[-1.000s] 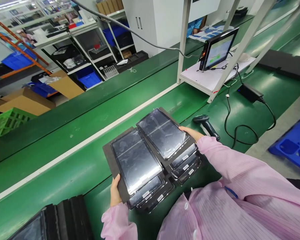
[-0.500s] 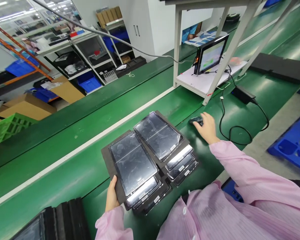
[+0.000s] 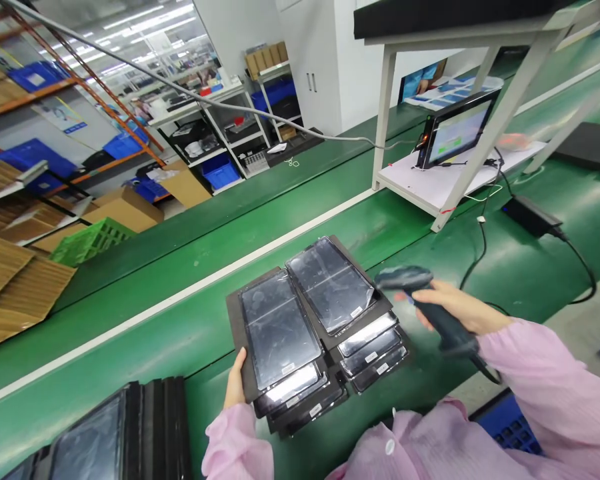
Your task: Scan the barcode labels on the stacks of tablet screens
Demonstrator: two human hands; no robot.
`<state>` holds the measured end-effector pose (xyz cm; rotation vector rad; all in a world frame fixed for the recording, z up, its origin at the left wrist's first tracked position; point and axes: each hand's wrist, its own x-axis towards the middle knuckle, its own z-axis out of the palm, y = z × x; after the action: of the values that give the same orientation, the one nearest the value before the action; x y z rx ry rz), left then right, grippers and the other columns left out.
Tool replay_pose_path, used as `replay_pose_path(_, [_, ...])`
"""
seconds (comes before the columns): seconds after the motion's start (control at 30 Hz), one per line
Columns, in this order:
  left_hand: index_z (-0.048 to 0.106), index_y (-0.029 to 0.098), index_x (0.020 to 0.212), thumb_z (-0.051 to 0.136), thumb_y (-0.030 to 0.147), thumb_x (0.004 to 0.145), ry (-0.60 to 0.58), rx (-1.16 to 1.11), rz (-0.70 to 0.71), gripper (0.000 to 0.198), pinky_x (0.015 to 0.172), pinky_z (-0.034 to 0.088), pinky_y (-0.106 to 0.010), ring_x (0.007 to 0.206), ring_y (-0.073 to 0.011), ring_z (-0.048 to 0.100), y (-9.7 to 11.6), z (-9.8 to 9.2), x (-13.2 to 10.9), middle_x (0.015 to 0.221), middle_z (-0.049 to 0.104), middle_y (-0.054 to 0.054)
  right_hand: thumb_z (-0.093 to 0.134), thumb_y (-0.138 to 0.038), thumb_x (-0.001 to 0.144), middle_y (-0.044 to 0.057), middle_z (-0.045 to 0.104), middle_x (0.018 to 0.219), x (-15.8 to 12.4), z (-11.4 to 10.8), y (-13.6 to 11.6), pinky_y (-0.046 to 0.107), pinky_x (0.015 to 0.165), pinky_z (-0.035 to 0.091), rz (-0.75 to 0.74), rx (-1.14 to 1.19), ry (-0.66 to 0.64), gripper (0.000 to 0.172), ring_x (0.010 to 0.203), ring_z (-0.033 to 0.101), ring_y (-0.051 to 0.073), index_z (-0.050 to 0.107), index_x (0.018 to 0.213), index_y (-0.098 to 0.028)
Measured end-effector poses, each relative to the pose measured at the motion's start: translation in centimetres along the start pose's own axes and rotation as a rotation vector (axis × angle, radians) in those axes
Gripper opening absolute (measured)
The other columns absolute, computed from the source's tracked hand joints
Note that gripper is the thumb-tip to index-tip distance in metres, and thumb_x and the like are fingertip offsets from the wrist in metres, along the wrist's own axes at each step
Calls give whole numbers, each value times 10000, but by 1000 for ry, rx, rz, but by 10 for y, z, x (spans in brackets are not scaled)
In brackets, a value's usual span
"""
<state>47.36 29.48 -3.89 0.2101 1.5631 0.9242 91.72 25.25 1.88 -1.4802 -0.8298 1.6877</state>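
Note:
My right hand (image 3: 447, 308) is wrapped round the handle of a dark barcode scanner (image 3: 447, 327). The scanner's head is beside the right edge of the stacked panels, and a cable runs from its handle. With my left hand (image 3: 236, 381) I grip the left edge of a dark foam sheet (image 3: 237, 327), thumb on top, other fingers hidden beneath. Two glossy black tablet-like screen panels lie on it, a left panel (image 3: 279, 333) and a right panel (image 3: 329, 283). More panels fan out below them towards me, each with a small white label (image 3: 316, 409).
More panels and black foam sheets (image 3: 165, 427) stand stacked at the lower left. Ahead on the green bench, a white stand (image 3: 410, 193) holds a lit monitor (image 3: 457, 133). A power adapter (image 3: 533, 215) with cables lies at the right.
My right hand has picked up the scanner from the bench and brought it upright next to the panels. My left hand still grips the foam sheet. The camera view has shifted.

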Motion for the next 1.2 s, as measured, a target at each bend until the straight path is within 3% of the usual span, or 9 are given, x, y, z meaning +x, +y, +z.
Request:
replay_pose_path(0.07, [615, 101, 1133, 545, 305, 845, 0, 18, -15, 360, 666, 569, -411, 575, -245, 678, 0, 0, 0, 654, 706, -82, 681, -401, 670, 17, 640, 711, -24, 24, -4, 253, 368, 431, 2, -53, -97, 369, 419, 538, 135, 544, 948, -200])
replay_pose_path(0.2, [606, 81, 1142, 533, 310, 856, -70, 43, -9, 374, 710, 568, -409, 634, -249, 694, -1, -3, 3, 688, 715, -98, 700, -379, 658, -13, 627, 741, -39, 57, -6, 236, 329, 394, 0, -158, -87, 346, 376, 509, 110, 462, 859, -228])
replay_pose_path(0.43, [639, 99, 1084, 593, 320, 827, -176, -1, 11, 343, 734, 567, -383, 719, -245, 705, -6, -10, 12, 812, 731, -120, 640, -311, 684, -34, 579, 660, -44, 74, -10, 226, 323, 382, -43, -283, -3, 240, 378, 475, 100, 438, 782, -226])
replay_pose_path(0.77, [645, 127, 1028, 612, 290, 826, -225, -25, 66, 262, 778, 547, -328, 762, -207, 700, -9, -13, 22, 881, 729, -103, 672, -325, 592, -40, 590, 624, -58, 97, -12, 223, 275, 368, -53, -237, 85, 290, 329, 470, 102, 440, 736, -229])
replay_pose_path(0.87, [646, 121, 1023, 623, 299, 817, -245, -16, 80, 273, 792, 537, -326, 779, -206, 696, -12, -15, 26, 921, 722, -118, 659, -354, 620, -24, 596, 581, -66, 128, -3, 214, 296, 381, 6, -180, 21, 269, 336, 495, 107, 467, 752, -220])
replay_pose_path(1.07, [644, 140, 1023, 621, 328, 813, -272, 11, 142, 283, 829, 515, -320, 876, -206, 678, -17, -18, 27, 1095, 680, -128, 632, -382, 688, 9, 652, 857, -64, 211, 29, 211, 294, 401, 57, -82, -93, 316, 380, 548, 97, 434, 878, -226])
replay_pose_path(1.2, [636, 148, 1040, 628, 337, 805, -283, 59, 168, 301, 826, 504, -318, 904, -211, 665, -16, -18, 26, 1140, 662, -127, 577, -356, 731, -44, 599, 750, -58, 234, 36, 199, 285, 390, 31, -141, -84, 275, 361, 525, 93, 377, 874, -235])
